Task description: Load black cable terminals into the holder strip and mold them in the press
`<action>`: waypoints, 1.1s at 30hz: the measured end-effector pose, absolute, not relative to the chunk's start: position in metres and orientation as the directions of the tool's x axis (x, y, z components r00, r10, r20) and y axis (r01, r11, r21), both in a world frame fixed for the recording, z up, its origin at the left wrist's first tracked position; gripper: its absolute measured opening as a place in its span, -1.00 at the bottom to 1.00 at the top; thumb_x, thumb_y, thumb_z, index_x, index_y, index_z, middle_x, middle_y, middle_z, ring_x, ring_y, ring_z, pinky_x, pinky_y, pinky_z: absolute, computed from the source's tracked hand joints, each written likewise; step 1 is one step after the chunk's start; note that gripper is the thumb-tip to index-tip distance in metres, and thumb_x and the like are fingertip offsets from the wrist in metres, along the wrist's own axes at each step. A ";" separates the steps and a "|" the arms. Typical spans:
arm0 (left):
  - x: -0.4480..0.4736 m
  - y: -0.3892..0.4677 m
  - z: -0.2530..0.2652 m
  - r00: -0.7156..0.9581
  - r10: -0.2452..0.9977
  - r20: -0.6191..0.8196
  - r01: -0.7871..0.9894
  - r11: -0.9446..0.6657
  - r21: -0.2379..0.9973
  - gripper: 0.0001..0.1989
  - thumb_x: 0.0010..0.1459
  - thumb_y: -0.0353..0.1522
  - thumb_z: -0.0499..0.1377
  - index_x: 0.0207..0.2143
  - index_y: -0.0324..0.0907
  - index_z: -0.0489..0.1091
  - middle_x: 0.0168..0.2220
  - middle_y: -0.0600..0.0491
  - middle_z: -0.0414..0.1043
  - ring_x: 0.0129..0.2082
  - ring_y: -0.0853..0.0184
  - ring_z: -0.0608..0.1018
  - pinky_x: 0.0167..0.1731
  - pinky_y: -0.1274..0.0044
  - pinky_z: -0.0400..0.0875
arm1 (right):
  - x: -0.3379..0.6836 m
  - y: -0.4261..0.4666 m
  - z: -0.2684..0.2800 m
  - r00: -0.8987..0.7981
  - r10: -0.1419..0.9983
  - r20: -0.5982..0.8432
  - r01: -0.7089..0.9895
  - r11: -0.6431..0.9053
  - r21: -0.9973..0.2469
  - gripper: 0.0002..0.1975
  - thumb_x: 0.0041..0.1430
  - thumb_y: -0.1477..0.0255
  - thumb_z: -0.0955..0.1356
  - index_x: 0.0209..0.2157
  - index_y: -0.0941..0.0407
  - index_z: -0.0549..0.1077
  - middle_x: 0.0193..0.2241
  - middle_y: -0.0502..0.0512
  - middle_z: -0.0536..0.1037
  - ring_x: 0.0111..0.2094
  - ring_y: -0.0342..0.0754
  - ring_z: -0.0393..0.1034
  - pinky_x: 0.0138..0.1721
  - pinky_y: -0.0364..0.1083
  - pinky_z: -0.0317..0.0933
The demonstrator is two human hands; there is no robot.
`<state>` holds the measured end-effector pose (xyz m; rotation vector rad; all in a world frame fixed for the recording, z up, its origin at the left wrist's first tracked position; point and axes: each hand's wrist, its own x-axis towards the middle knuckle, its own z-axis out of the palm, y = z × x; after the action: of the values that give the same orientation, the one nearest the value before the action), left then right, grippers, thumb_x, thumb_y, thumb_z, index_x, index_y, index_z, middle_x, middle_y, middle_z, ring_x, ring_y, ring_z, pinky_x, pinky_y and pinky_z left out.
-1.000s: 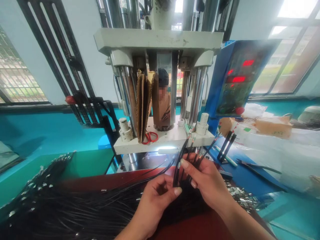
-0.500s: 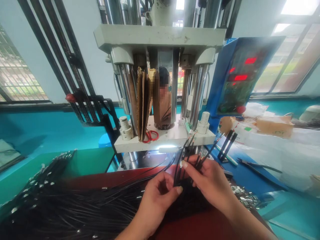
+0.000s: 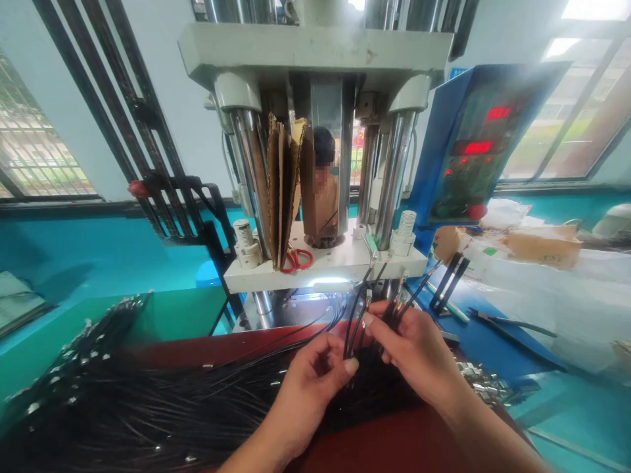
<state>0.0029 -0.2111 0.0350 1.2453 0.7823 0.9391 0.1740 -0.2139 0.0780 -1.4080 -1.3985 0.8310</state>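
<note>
– Where are the black cables (image 3: 393, 315) held?
– In front of the press (image 3: 266, 282): some are pinched by the left hand (image 3: 313, 374), others gripped by the right hand (image 3: 419, 351). Tips (image 3: 404, 278) are best kept fanned apart.

The person's bare left hand (image 3: 315, 374) pinches a few thin black cables with shiny metal ends (image 3: 351, 322), while the bare right hand (image 3: 414, 345), just beside it, grips more of them, tips pointing up. Below and to the left, a broad heap of black cables (image 3: 162, 401) covers much of a dark red bench (image 3: 377, 440). Behind stands an off-white metal press (image 3: 315, 52), with folded brown cardboard (image 3: 280, 197) and red-handled scissors (image 3: 298, 261) on its lower plate; at right, a blue control box (image 3: 463, 171) shows glowing red digits.
</note>
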 end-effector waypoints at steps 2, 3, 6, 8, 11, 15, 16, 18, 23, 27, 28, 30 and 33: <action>0.003 -0.211 0.037 0.441 0.897 0.011 -0.193 0.083 0.978 -0.82 0.13 -0.28 0.21 -0.33 -0.17 0.27 -0.49 0.18 0.19 -0.45 0.45 0.24 -0.37 0.57 0.12 | 0.174 -0.214 0.078 0.103 0.984 0.145 0.321 0.105 -0.941 -0.78 0.18 0.24 0.31 -0.28 0.08 0.49 -0.59 -0.03 0.50 -0.69 -0.17 0.26 -0.65 -0.17 0.15; 0.004 -0.211 0.037 0.448 0.894 0.012 -0.220 0.097 0.971 -0.83 0.15 -0.27 0.19 -0.32 -0.16 0.27 -0.48 0.17 0.22 -0.45 0.45 0.25 -0.37 0.56 0.13 | 0.174 -0.214 0.078 0.096 0.985 0.141 0.307 0.105 -0.946 -0.79 0.17 0.25 0.31 -0.29 0.08 0.49 -0.58 -0.03 0.50 -0.69 -0.17 0.25 -0.66 -0.17 0.14; 0.004 -0.211 0.039 0.470 0.882 -0.015 -0.296 0.173 0.939 -0.82 0.15 -0.27 0.19 -0.26 -0.14 0.27 -0.43 0.14 0.28 -0.45 0.44 0.28 -0.38 0.56 0.15 | 0.174 -0.213 0.077 0.084 0.989 0.121 0.233 0.099 -0.967 -0.81 0.15 0.25 0.34 -0.34 0.09 0.47 -0.60 -0.04 0.48 -0.69 -0.21 0.19 -0.68 -0.19 0.06; 0.005 -0.211 0.038 0.494 0.868 -0.043 -0.328 0.232 0.916 -0.81 0.13 -0.28 0.21 -0.25 -0.14 0.26 -0.42 0.12 0.30 -0.44 0.44 0.30 -0.38 0.56 0.15 | 0.175 -0.213 0.076 0.080 0.992 0.100 0.159 0.086 -0.984 -0.79 0.13 0.24 0.36 -0.37 0.10 0.44 -0.60 -0.06 0.44 -0.70 -0.24 0.13 -0.69 -0.21 -0.01; 0.004 -0.210 0.036 0.521 0.853 -0.037 -0.345 0.251 0.904 -0.81 0.12 -0.33 0.23 -0.26 -0.14 0.25 -0.45 0.13 0.30 -0.44 0.44 0.32 -0.37 0.56 0.14 | 0.176 -0.213 0.076 0.021 0.997 0.077 0.061 0.076 -0.995 -0.76 0.06 0.23 0.42 -0.36 0.11 0.42 -0.57 -0.08 0.38 -0.65 -0.26 0.10 -0.68 -0.23 -0.05; 0.001 -0.209 0.035 0.534 0.846 0.012 -0.351 0.209 0.913 -0.84 0.14 -0.37 0.21 -0.27 -0.17 0.25 -0.47 0.14 0.28 -0.44 0.45 0.30 -0.36 0.55 0.12 | 0.177 -0.215 0.078 -0.019 0.998 0.066 -0.009 0.066 -0.998 -0.74 0.15 0.18 0.35 -0.37 0.10 0.43 -0.58 -0.08 0.30 -0.59 -0.24 0.05 -0.67 -0.25 -0.12; 0.000 -0.208 0.035 0.537 0.843 0.020 -0.355 0.204 0.912 -0.84 0.15 -0.38 0.20 -0.27 -0.17 0.25 -0.47 0.14 0.26 -0.44 0.45 0.29 -0.36 0.55 0.12 | 0.177 -0.215 0.079 -0.004 0.998 0.068 -0.020 0.067 -0.998 -0.73 0.17 0.18 0.33 -0.41 0.11 0.43 -0.59 -0.08 0.29 -0.59 -0.23 0.05 -0.67 -0.24 -0.14; 0.000 -0.208 0.036 0.541 0.841 0.027 -0.362 0.204 0.910 -0.84 0.14 -0.38 0.20 -0.26 -0.18 0.25 -0.48 0.15 0.23 -0.45 0.46 0.28 -0.35 0.55 0.12 | 0.177 -0.216 0.079 0.006 0.998 0.064 -0.024 0.064 -0.998 -0.73 0.15 0.19 0.35 -0.45 0.11 0.42 -0.60 -0.08 0.28 -0.59 -0.23 0.06 -0.66 -0.23 -0.16; -0.001 -0.209 0.040 0.592 0.806 0.006 -0.363 0.260 0.895 -0.87 0.16 -0.37 0.18 -0.26 -0.20 0.27 -0.42 0.10 0.24 -0.40 0.42 0.30 -0.33 0.54 0.13 | 0.174 -0.215 0.079 0.011 0.998 0.070 -0.013 0.070 -0.997 -0.75 0.09 0.20 0.39 -0.31 0.09 0.45 -0.60 -0.08 0.32 -0.60 -0.23 0.10 -0.69 -0.25 -0.15; -0.002 -0.210 0.043 0.620 0.784 0.033 -0.410 0.288 0.865 -0.83 0.14 -0.37 0.17 -0.21 -0.18 0.28 -0.42 0.12 0.19 -0.41 0.42 0.28 -0.35 0.54 0.14 | 0.172 -0.213 0.081 0.024 0.996 0.087 -0.016 0.088 -0.996 -0.74 0.11 0.19 0.38 -0.33 0.09 0.40 -0.60 -0.08 0.37 -0.59 -0.22 0.19 -0.70 -0.26 -0.12; -0.002 -0.211 0.043 0.619 0.784 0.045 -0.399 0.264 0.878 -0.79 0.11 -0.37 0.20 -0.20 -0.17 0.28 -0.41 0.12 0.18 -0.40 0.42 0.26 -0.36 0.55 0.14 | 0.171 -0.213 0.082 0.006 0.996 0.091 -0.017 0.091 -0.996 -0.75 0.11 0.19 0.38 -0.30 0.08 0.40 -0.58 -0.08 0.40 -0.58 -0.21 0.22 -0.69 -0.27 -0.11; -0.002 -0.212 0.045 0.611 0.789 0.062 -0.334 0.187 0.924 -0.73 0.07 -0.38 0.26 -0.17 -0.16 0.30 -0.36 0.11 0.20 -0.38 0.44 0.24 -0.36 0.58 0.14 | 0.169 -0.211 0.084 -0.035 0.996 0.086 -0.030 0.085 -0.996 -0.74 0.12 0.20 0.38 -0.23 0.06 0.39 -0.54 -0.06 0.45 -0.53 -0.18 0.30 -0.67 -0.27 -0.06; -0.001 -0.214 0.047 0.598 0.798 0.077 -0.229 0.078 0.970 -0.71 0.15 -0.34 0.20 -0.06 -0.13 0.31 -0.33 0.11 0.21 -0.39 0.45 0.22 -0.37 0.59 0.16 | 0.164 -0.206 0.085 -0.069 0.995 0.066 -0.083 0.060 -0.995 -0.70 0.12 0.20 0.39 -0.17 0.05 0.37 -0.57 -0.10 0.43 -0.53 -0.17 0.34 -0.61 -0.25 0.06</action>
<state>-0.0009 -0.2143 0.0473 1.2705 0.5603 0.8316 0.1644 -0.2057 0.0853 -1.0682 -1.2302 1.2521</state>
